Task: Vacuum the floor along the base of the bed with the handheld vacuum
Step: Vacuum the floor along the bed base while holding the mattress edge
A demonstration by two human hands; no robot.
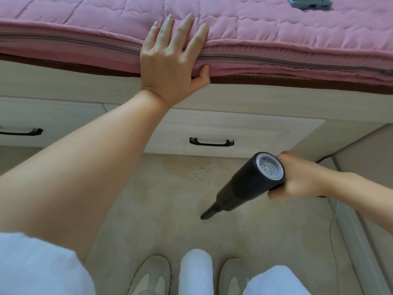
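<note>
**Vacuum aimed at crumbs below bed drawers**

Right hand wraps the rear of the dark grey cylindrical handheld vacuum, fingers curled round the barrel, pale vented end cap facing the camera. The long axis runs from that hand down and left; the slim black nozzle points at the beige floor, tip at or just above it, cannot tell contact. Reddish-brown crumbs lie ahead of the nozzle, against the cream drawer front, likely the target. Left hand rests flat on the pink quilted mattress edge, fingers spread, thumb hooked under, probably bracing the lean forward.
</note>
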